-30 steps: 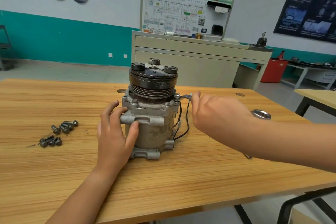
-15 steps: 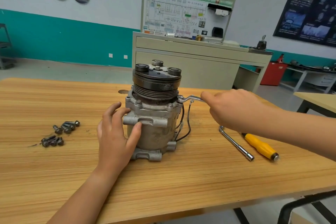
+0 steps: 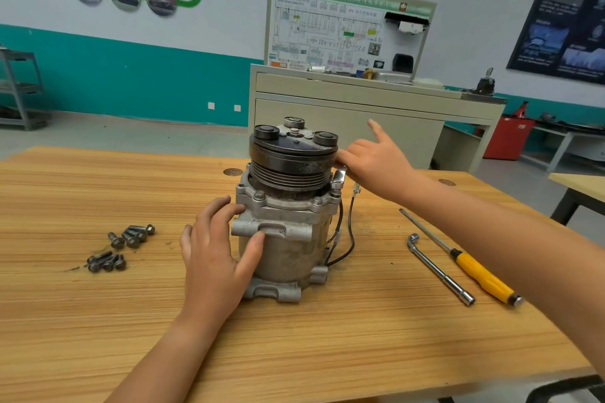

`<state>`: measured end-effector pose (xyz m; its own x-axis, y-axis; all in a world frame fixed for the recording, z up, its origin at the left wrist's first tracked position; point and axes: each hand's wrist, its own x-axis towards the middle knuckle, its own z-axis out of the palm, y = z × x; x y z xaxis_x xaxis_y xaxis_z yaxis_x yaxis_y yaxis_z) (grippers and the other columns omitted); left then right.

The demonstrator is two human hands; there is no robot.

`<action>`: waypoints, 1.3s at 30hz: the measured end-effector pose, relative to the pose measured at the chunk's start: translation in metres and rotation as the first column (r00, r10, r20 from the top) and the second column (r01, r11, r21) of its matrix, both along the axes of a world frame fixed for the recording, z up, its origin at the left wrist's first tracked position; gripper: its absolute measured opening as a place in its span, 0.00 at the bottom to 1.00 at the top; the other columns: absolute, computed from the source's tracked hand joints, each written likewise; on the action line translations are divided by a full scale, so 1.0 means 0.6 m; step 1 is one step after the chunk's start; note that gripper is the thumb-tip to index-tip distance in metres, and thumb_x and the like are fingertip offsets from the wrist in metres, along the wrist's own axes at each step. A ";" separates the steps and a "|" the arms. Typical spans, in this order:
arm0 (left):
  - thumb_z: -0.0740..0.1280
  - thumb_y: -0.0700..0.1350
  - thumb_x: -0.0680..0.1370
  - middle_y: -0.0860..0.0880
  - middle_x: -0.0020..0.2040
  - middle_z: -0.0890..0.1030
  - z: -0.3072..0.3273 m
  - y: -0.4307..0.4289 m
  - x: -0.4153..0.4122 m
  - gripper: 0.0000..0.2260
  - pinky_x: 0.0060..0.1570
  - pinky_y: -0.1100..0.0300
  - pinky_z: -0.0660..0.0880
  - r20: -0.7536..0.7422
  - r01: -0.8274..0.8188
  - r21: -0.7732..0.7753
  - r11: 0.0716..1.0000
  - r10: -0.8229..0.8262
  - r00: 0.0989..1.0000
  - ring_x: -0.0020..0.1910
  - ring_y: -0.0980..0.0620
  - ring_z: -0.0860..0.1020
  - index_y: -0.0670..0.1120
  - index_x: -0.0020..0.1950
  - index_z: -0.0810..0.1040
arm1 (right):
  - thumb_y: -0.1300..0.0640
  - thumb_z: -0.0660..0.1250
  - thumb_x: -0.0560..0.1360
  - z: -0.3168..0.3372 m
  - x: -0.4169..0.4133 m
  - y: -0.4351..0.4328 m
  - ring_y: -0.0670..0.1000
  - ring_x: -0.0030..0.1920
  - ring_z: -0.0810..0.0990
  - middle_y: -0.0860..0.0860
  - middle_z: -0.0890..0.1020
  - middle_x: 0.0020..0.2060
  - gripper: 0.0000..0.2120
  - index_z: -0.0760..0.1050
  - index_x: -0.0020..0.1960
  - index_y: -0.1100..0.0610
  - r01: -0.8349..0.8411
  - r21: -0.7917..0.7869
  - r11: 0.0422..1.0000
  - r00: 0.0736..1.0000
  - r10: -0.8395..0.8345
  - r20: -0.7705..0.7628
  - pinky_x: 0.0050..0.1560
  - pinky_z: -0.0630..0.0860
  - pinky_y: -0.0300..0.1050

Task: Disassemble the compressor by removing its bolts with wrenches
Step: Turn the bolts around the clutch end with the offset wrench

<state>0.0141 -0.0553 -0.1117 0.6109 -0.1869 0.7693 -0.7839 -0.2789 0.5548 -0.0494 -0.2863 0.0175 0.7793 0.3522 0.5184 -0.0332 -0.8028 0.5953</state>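
At the compressor's [image 3: 288, 232] right edge, the right hand [image 3: 376, 162] is gripping a wrench [image 3: 339, 177] on a bolt [image 3: 335, 192], the left hand [image 3: 212, 258] clasping the body, likely needing another swing.

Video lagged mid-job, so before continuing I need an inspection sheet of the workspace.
Surface: wooden table, a few small specks beside the bolts.
Job's things: compressor upright at centre; wrench on a flange bolt at its right; loose bolts in two clusters on the left.
Clutter: L-shaped socket wrench and yellow-handled screwdriver lying on the right.
Grippers: left hand grips the compressor body; right hand holds the wrench.
Cables: black wires hang down the compressor's right side.
Surroundings: training cabinet behind; red cabinet far right.
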 end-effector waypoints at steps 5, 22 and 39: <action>0.58 0.56 0.73 0.42 0.63 0.73 0.000 0.002 -0.001 0.23 0.62 0.39 0.60 0.003 0.004 0.006 1.000 -0.004 1.000 0.63 0.52 0.66 0.41 0.59 0.74 | 0.60 0.61 0.78 -0.002 -0.008 -0.015 0.59 0.32 0.80 0.61 0.81 0.32 0.14 0.75 0.60 0.66 0.033 0.332 0.943 0.994 -0.067 0.091 0.44 0.76 0.57; 0.58 0.56 0.73 0.42 0.62 0.73 -0.004 0.003 0.000 0.22 0.62 0.38 0.60 -0.001 0.005 0.001 1.000 -0.005 1.000 0.62 0.52 0.66 0.43 0.61 0.73 | 0.53 0.53 0.80 -0.165 -0.098 0.081 0.44 0.20 0.61 0.46 0.63 0.18 0.18 0.64 0.33 0.57 -0.404 0.822 -0.400 0.913 -0.231 0.336 0.22 0.61 0.37; 0.58 0.57 0.73 0.44 0.63 0.71 0.000 0.004 -0.003 0.23 0.62 0.43 0.61 -0.038 0.041 -0.024 0.999 -0.042 0.998 0.63 0.52 0.66 0.42 0.61 0.73 | 0.47 0.53 0.78 -0.127 -0.173 0.094 0.41 0.30 0.74 0.44 0.76 0.29 0.19 0.66 0.69 0.46 0.093 0.943 0.320 0.985 -0.171 -0.039 0.29 0.69 0.34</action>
<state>0.0125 -0.0529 -0.1117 0.6325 -0.1954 0.7495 -0.7722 -0.2337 0.5908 -0.1532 -0.2301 -0.0590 0.7230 -0.5031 0.4734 -0.1955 -0.8063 -0.5583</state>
